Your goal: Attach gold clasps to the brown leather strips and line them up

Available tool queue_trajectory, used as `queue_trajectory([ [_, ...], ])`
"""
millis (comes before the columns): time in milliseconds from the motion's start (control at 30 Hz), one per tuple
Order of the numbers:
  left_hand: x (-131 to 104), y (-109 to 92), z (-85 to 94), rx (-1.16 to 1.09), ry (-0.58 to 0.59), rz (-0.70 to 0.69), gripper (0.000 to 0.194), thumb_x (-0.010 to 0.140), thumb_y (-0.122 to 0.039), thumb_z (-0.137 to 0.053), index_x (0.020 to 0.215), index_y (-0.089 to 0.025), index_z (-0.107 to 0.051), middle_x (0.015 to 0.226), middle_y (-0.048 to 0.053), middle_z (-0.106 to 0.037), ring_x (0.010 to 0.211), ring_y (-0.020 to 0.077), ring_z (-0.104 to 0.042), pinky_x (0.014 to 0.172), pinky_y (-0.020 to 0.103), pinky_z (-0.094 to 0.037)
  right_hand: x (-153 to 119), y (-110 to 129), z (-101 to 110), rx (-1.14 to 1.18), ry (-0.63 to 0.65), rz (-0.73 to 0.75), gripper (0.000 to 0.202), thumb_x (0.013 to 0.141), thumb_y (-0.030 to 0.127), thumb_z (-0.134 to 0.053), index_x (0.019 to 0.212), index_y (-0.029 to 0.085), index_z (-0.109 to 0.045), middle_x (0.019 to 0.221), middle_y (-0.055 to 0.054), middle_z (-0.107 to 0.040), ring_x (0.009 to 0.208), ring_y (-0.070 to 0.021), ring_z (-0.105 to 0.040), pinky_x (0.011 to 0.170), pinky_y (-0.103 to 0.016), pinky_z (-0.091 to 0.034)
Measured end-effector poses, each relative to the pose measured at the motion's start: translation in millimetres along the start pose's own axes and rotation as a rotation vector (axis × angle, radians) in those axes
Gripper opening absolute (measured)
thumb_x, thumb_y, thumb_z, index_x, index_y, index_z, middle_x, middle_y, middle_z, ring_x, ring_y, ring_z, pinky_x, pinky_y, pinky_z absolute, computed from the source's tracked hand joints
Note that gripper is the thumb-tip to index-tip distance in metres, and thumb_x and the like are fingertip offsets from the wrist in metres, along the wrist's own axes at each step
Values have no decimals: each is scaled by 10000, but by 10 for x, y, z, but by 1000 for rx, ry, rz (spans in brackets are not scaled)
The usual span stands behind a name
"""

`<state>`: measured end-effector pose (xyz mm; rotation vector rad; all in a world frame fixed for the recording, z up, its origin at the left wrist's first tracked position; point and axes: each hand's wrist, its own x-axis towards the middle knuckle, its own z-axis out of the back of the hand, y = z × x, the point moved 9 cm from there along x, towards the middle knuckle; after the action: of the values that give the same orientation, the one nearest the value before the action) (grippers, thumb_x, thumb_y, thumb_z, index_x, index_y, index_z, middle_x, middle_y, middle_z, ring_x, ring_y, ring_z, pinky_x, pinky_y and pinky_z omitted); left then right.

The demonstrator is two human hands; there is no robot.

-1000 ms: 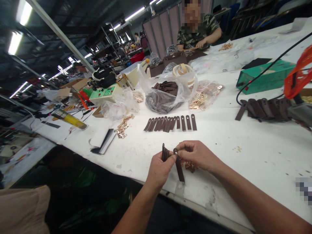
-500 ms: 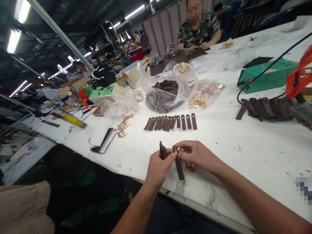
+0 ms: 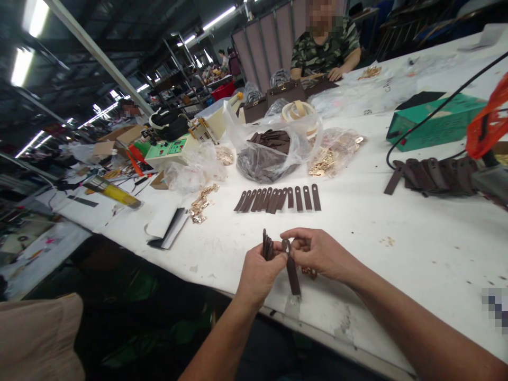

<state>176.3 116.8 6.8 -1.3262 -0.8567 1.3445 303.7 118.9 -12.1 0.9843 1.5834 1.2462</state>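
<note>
My left hand (image 3: 260,270) is closed round a small bunch of dark brown leather tabs (image 3: 268,246). Between its thumb and fingers it also pinches one single leather tab (image 3: 292,275), which hangs down with its holed, rounded end up. My right hand (image 3: 313,248) is at the top of that tab, thumb and fingers drawn together there; any small part in them is hidden. Beneath the right hand lie some gold-coloured metal pieces (image 3: 308,272), partly covered. Beyond my hands a row of leather tabs (image 3: 273,200) lies on the white table (image 3: 222,238).
Behind the row stands a plastic bag of brown tabs (image 3: 264,159), beside a bag of gold hardware (image 3: 329,159). Loose gold pieces (image 3: 200,203) lie to the left. A green box (image 3: 432,124) with a black cable and more tabs (image 3: 436,177) are at right. A co-worker (image 3: 325,47) sits opposite.
The single tab and the bunch have shifted slightly right and down with my left hand. My right index finger has lifted off the tab's top a little. The co-worker's arms have moved.
</note>
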Motion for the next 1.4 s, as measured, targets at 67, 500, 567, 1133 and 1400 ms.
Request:
queue_trajectory([
  [67, 6, 19, 3, 8, -4, 5, 162, 735, -202, -716, 877, -141, -766, 513, -44, -549, 494, 105, -505, 537, 217, -422, 1, 11, -4, -9, 2, 15, 414, 755, 201, -670, 1168, 182, -641, 646, 45, -576, 495, -96, -507, 437, -201, -386],
  [500, 10, 60, 7, 1, -14, 7, 150, 722, -207, -720, 855, -140, -736, 576, -44, -565, 450, 56, -383, 498, 195, -358, -13, 53, -17, -86, -12, 46, 413, 785, 182, -628, 1199, 184, -624, 657, 49, -577, 492, -90, -507, 444, -202, -388],
  [567, 20, 76, 11, 12, -40, 3, 125, 716, -176, -696, 830, -138, -729, 585, -41, -571, 452, 54, -377, 490, 191, -345, -9, 93, -11, -169, -40, 69, 390, 770, 166, -627, 1159, 186, -651, 666, 43, -589, 512, -89, -511, 458, -199, -391],
  [1133, 58, 213, -28, -62, 8, 32, 241, 771, -248, -734, 972, -150, -645, 722, -14, -610, 474, 39, -378, 444, 170, -287, 29, 35, 119, -125, -115, 42, 200, 869, 298, -573, 1014, 201, -672, 648, 32, -636, 452, -107, -563, 438, -219, -425],
  [1400, 134, 355, -110, -274, 104, 123, 284, 819, -375, -712, 961, -155, -599, 633, -56, -479, 441, 39, -308, 395, 177, -184, 53, 268, 1209, -311, -593, 47, 306, 859, 382, -604, 1063, 175, -699, 798, -35, -736, 713, -183, -709, 638, -268, -531],
])
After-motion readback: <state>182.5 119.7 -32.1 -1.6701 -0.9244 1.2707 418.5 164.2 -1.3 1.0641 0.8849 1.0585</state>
